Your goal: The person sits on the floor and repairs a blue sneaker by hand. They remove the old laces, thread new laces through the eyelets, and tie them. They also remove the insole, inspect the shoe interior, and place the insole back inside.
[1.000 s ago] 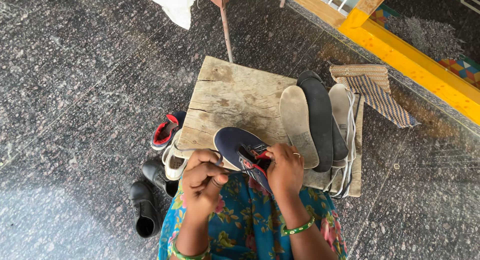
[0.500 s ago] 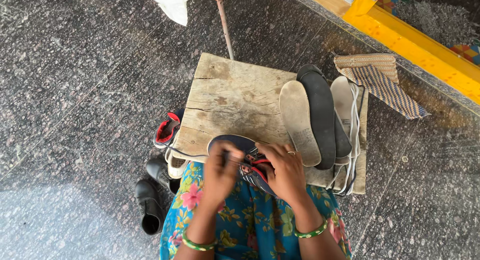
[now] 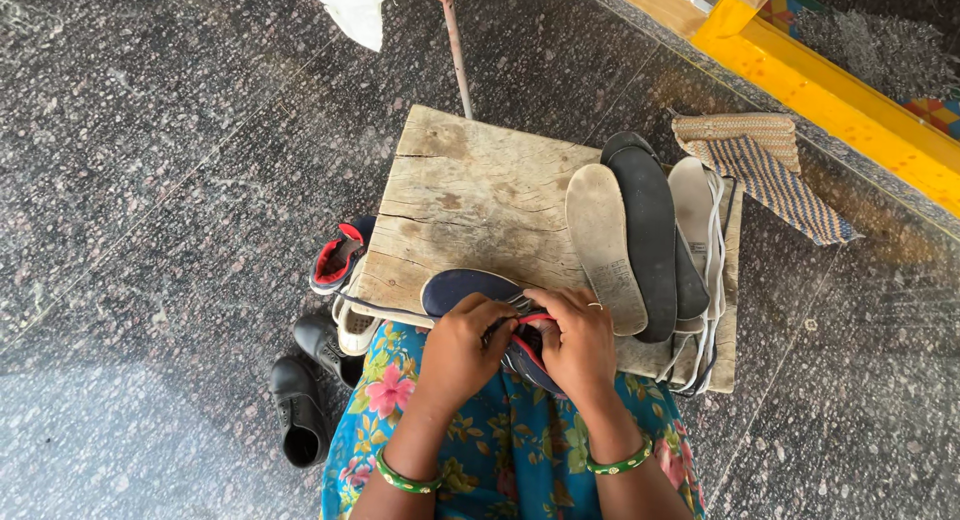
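Moved closer together since the earlier frame: left hand [image 3: 462, 342] and right hand [image 3: 572, 342], now both clenched around a navy shoe [image 3: 470, 288] with red trim at the 6 o'clock edge of the wooden tabletop [image 3: 470, 195]. At 3 o'clock, beige and black insoles [image 3: 625, 245] lying side by side. At 9 o'clock, on the stone floor [image 3: 150, 180], small black shoes [image 3: 300, 400].
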